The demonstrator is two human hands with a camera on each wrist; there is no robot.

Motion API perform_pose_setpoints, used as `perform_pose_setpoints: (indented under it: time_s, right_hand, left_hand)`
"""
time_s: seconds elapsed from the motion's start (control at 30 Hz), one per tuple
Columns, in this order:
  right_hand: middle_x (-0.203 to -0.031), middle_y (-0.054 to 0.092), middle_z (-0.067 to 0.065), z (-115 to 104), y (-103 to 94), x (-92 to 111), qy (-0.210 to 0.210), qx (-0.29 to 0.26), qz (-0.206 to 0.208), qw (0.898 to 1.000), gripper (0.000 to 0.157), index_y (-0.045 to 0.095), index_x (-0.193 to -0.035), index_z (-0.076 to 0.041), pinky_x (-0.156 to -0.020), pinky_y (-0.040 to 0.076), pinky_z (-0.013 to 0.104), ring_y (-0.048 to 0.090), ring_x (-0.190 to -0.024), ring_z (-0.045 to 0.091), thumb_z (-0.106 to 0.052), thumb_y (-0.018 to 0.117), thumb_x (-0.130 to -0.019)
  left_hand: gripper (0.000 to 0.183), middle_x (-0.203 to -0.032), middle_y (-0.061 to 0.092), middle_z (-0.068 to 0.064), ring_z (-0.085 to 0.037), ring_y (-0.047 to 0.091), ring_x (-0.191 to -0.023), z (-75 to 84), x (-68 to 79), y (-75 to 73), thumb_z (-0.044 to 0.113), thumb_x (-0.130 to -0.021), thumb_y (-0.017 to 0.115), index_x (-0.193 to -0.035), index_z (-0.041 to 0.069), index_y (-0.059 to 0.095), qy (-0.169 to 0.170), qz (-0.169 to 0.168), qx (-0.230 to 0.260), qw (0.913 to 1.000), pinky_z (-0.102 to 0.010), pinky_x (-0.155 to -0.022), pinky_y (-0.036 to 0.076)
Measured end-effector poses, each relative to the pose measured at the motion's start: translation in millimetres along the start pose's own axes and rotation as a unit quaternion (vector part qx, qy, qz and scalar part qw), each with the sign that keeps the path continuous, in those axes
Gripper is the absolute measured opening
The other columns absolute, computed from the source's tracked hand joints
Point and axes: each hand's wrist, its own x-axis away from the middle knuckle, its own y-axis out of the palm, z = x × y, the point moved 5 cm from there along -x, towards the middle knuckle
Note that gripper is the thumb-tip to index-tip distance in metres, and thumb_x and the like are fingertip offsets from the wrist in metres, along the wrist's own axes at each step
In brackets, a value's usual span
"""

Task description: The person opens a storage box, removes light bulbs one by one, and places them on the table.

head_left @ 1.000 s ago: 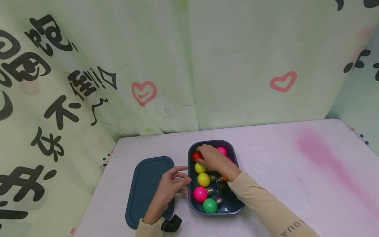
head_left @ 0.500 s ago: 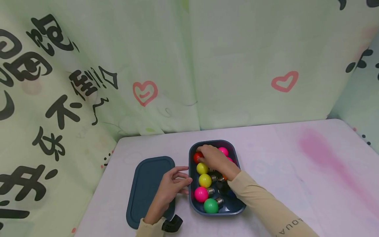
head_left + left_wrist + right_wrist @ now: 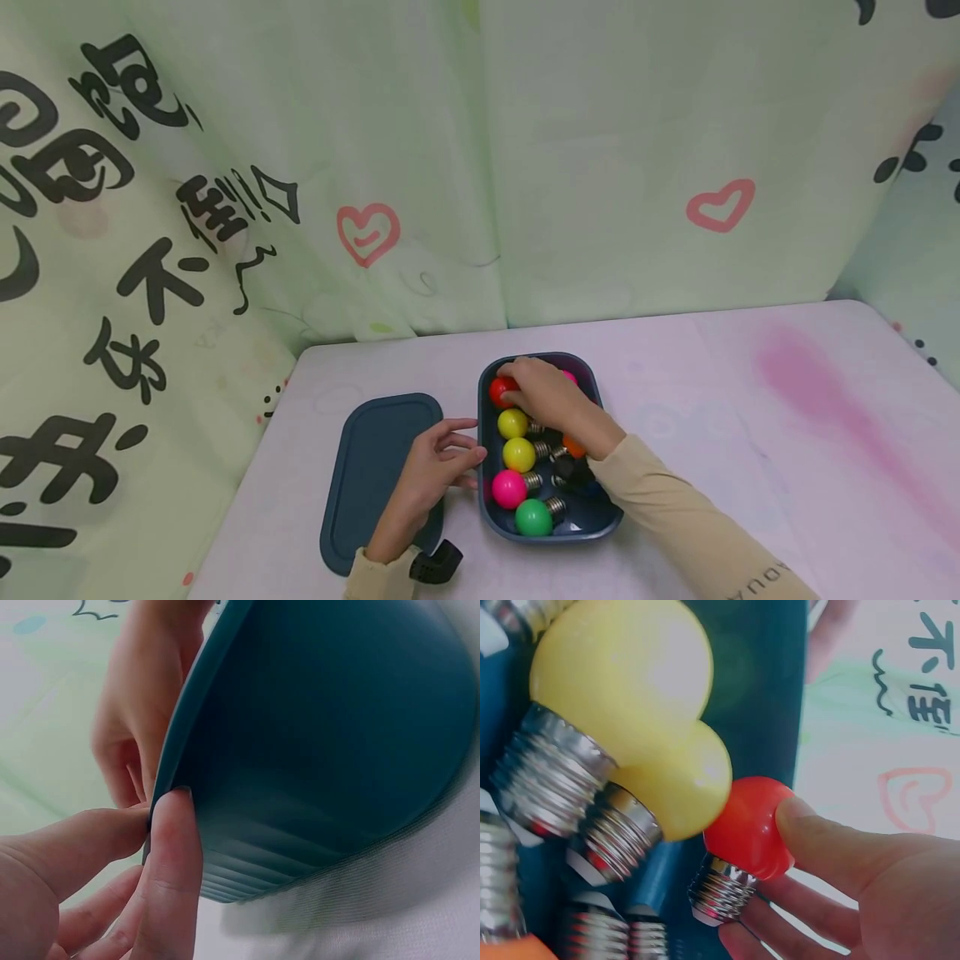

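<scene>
My right hand [image 3: 551, 396] reaches into the dark blue box [image 3: 592, 510] and pinches a red light bulb [image 3: 744, 817] by its globe, between thumb and fingers. The bulb's metal screw base points down and away in the right wrist view. Two yellow bulbs [image 3: 519, 454] lie just nearer in the box, and one touches or overlaps the red one. At the box's left side, my left hand [image 3: 431, 471] pinches the rim, thumb and finger on either side of the wall [image 3: 337, 735]. The hand hides part of the box's far end.
Nearer in the box lie a pink bulb [image 3: 509, 489] and a green bulb [image 3: 533, 517]. An orange bulb [image 3: 574, 447] and a dark bulb [image 3: 576, 471] sit along the right side, partly under the forearm. A dark blue lid [image 3: 375, 458] lies flat left of the box.
My right hand and forearm have shifted slightly away and to the right, with the red bulb moving a little; more of the orange bulb shows. My left hand stays at the rim.
</scene>
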Motion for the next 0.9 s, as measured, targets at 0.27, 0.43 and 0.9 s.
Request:
perform_pose_setpoints:
  time_s: [0.27,0.43,0.9]
  right_hand:
    - [-0.111,0.069,0.013,-3,-16.7,12,-0.008,0.015,0.009,1.000,0.037,0.064,-0.126,-0.001,-0.094,0.057,0.042,0.065,-0.100,0.026,-0.017,0.070,-0.093]
    - [-0.110,0.069,0.012,-3,-24.4,19,-0.013,0.022,0.016,1.000,0.037,0.064,-0.126,-0.002,-0.091,0.057,0.041,0.064,-0.098,0.024,-0.017,0.071,-0.093]
    - [-0.112,0.067,0.011,4,-41.6,37,-0.001,0.017,0.029,0.999,0.039,0.064,-0.127,-0.004,-0.092,0.057,0.043,0.063,-0.103,0.027,-0.019,0.071,-0.092]
  left_hand:
    - [0.051,-0.099,0.067,-0.009,-0.014,0.070,-0.074,0.9,-0.6,-0.2,0.016,-0.089,0.075,-0.135,0.003,0.056,0.005,-0.002,-0.002,1.0000,-0.031,-0.066,0.062]
    - [0.052,-0.099,0.067,-0.008,-0.014,0.069,-0.075,0.4,-0.2,-0.1,0.017,-0.089,0.075,-0.135,0.003,0.056,0.002,0.000,-0.003,1.0000,-0.032,-0.066,0.062]
    - [0.051,-0.099,0.067,-0.008,-0.014,0.070,-0.075,0.4,-0.3,-0.2,0.017,-0.089,0.075,-0.135,0.004,0.056,0.004,0.003,-0.008,1.0000,-0.031,-0.066,0.062]
